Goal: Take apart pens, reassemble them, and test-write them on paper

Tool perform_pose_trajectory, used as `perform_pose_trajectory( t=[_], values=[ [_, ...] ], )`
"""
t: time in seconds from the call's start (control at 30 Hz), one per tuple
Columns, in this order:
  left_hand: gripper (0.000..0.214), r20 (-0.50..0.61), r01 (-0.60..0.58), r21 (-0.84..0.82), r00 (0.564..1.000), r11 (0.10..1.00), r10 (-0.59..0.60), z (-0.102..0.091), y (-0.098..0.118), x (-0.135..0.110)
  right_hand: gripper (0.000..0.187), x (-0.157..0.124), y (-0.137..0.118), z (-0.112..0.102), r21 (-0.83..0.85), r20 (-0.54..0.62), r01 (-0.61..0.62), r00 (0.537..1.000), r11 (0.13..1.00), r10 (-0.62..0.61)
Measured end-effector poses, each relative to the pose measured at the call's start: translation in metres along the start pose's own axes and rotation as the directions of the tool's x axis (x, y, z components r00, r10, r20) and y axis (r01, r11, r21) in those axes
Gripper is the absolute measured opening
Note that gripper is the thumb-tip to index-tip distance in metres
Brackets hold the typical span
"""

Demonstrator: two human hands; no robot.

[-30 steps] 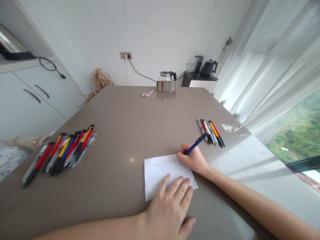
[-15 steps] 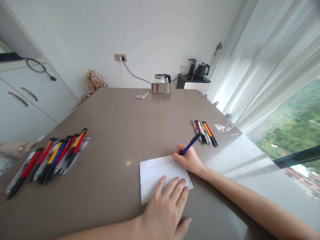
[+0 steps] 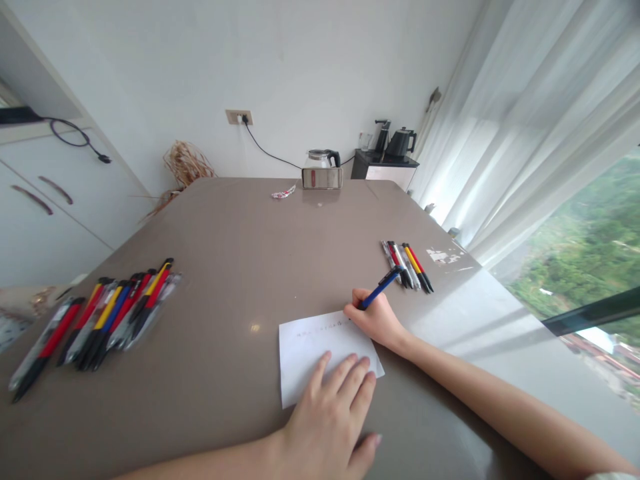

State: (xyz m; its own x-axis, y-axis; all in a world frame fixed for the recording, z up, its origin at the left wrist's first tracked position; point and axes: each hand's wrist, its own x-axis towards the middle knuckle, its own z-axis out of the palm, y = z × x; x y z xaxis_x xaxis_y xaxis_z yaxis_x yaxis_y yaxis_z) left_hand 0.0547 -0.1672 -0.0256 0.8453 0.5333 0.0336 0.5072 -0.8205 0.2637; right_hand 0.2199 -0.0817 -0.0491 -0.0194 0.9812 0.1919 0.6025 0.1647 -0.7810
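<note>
A white sheet of paper [image 3: 305, 360] lies on the table, with a faint line of small handwriting near its top edge. Flat on its lower right part rests my left hand [image 3: 333, 407], fingers spread. My right hand [image 3: 375, 319] is closed around a blue pen [image 3: 381, 288] with black ends, at the paper's upper right corner. The pen leans to the right; its tip is hidden by my fingers. Just beyond this hand lies a small row of pens [image 3: 406, 265] in red, yellow, black and clear.
Several more pens [image 3: 120, 313] lie in a group on the left of the brown table [image 3: 225, 233]. At the far edge stand a glass kettle on a metal base [image 3: 323, 175] and a small wrapper [image 3: 283, 193]. A curtained window [image 3: 500, 133] is on the right.
The view has shifted very slightly. My right hand keeps its grip on the blue pen at the end of the written line, and my left hand stays flat on the paper.
</note>
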Motion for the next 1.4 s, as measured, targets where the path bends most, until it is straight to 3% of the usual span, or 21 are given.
perform_pose_trajectory(
  t=[0.13, 0.27, 0.4, 0.5, 0.67, 0.83, 0.93, 1.13, 1.4],
  values=[
    [0.055, 0.019, -0.001, -0.019, 1.000, 1.000, 0.001, 0.000, 0.000, 0.000, 0.018, 0.001, 0.000, -0.002, 0.188, -0.033, -0.027, 0.999, 0.982, 0.033],
    [0.055, 0.013, -0.008, -0.022, 1.000, 1.000, 0.008, 0.001, -0.001, -0.001, 0.016, 0.003, 0.000, -0.004, 0.226, -0.068, 0.044, 0.997, 0.973, -0.030],
    [0.055, 0.010, -0.007, -0.023, 1.000, 1.000, 0.008, 0.002, -0.001, 0.000, 0.026, 0.009, -0.005, -0.013, 0.433, -0.140, 0.121, 0.988, 0.893, -0.066],
    [0.055, 0.006, -0.002, -0.006, 1.000, 1.000, 0.002, 0.002, -0.001, 0.000, 0.021, 0.013, -0.012, -0.024, 0.513, -0.230, 0.174, 0.971, 0.841, -0.061],
    [0.055, 0.010, -0.006, 0.019, 1.000, 1.000, 0.006, 0.000, -0.001, 0.001, 0.016, 0.014, -0.020, -0.033, 0.450, -0.400, 0.318, 0.907, 0.835, -0.130],
    [0.055, 0.016, -0.002, 0.000, 1.000, 1.000, 0.002, 0.000, -0.002, 0.001, 0.030, 0.008, -0.023, -0.032, 0.390, -0.354, 0.362, 0.908, 0.847, -0.225],
    [0.055, 0.013, -0.005, -0.005, 1.000, 1.000, 0.005, 0.001, -0.002, 0.000, 0.028, 0.006, -0.024, -0.032, 0.331, -0.320, 0.348, 0.916, 0.877, -0.243],
    [0.055, -0.005, -0.010, 0.004, 1.000, 1.000, 0.010, 0.002, -0.002, 0.001, 0.020, 0.005, -0.022, -0.030, 0.337, -0.321, 0.330, 0.921, 0.882, -0.222],
    [0.054, -0.016, -0.012, 0.012, 1.000, 1.000, 0.012, 0.002, -0.002, 0.000, 0.022, 0.007, -0.021, -0.030, 0.364, -0.336, 0.274, 0.930, 0.890, -0.149]
  ],
)
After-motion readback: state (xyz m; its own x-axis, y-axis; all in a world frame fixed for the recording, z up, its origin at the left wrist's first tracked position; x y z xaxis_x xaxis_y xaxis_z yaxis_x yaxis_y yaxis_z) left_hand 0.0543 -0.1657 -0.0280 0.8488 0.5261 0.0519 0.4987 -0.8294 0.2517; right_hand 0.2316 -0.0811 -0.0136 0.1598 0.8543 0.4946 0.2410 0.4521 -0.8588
